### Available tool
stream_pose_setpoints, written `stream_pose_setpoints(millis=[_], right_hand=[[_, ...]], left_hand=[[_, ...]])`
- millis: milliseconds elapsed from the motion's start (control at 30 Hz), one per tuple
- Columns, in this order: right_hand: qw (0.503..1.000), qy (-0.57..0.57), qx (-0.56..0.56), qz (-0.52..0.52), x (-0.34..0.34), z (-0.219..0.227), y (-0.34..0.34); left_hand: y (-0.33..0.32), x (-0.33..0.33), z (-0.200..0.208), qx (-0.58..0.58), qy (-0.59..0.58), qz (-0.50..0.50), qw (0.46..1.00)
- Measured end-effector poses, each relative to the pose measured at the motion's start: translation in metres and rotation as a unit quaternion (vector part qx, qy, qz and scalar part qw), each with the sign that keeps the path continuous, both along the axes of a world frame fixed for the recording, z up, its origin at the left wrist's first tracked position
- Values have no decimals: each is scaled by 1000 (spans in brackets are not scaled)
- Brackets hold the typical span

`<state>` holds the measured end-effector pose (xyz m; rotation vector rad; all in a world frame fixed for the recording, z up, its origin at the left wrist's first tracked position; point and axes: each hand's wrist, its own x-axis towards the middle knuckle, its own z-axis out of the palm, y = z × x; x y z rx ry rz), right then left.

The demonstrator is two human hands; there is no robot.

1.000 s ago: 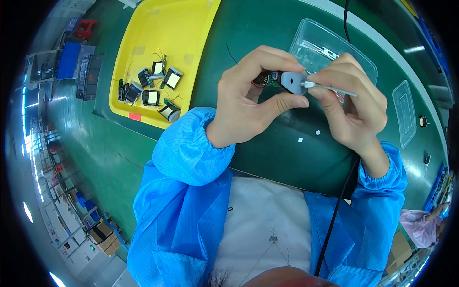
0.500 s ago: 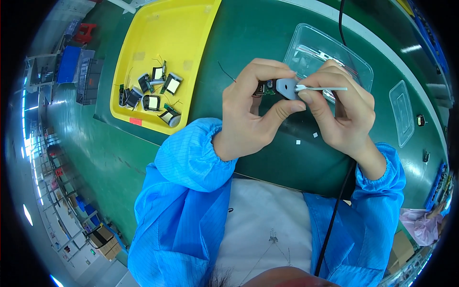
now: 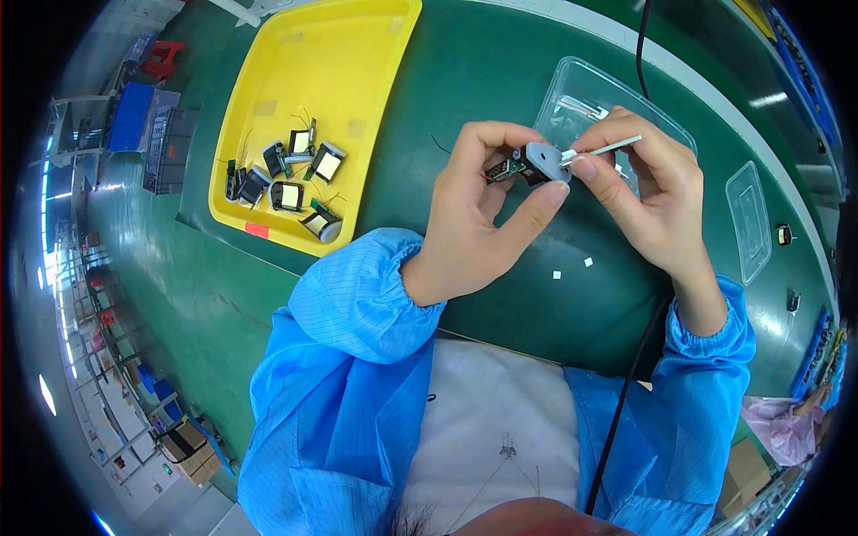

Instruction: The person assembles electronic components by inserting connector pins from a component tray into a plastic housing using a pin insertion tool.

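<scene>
My left hand [image 3: 487, 210] grips a small electronic module [image 3: 543, 161] between thumb and fingers. The module has a grey flat end with a small hole, a black body and a green circuit board with thin wires. In my right hand [image 3: 652, 192], thumb and forefinger pinch a thin white stick [image 3: 617, 145] with a thicker white end. That end meets the edge of the grey face, though I cannot tell whether it touches. Below the hands, two small white squares [image 3: 557, 275] lie on the green table.
Several similar modules [image 3: 288, 196] lie in a yellow tray [image 3: 304, 71] at left. A clear plastic box [image 3: 572, 76] with white pieces stands behind my right hand. Its flat clear lid [image 3: 749, 223] lies at right, near two small parts [image 3: 785, 234]. A black cable [image 3: 626, 393] hangs in front.
The module has turned in my left hand, showing more of its black body and board. The white stick now slants upward to the right. Both hands have shifted slightly lower in view.
</scene>
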<state>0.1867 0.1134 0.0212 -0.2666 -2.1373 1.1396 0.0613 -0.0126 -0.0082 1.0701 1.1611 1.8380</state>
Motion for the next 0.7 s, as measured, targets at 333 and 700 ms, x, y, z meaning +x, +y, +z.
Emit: stream_pose_setpoints(millis=[333, 700], right_hand=[[999, -1, 35, -26, -1, -5, -5], [999, -13, 37, -26, -1, -8, -6]], left_hand=[[0, 3, -10, -7, 30, 19, 999], [0, 5, -11, -23, -15, 2, 1000]])
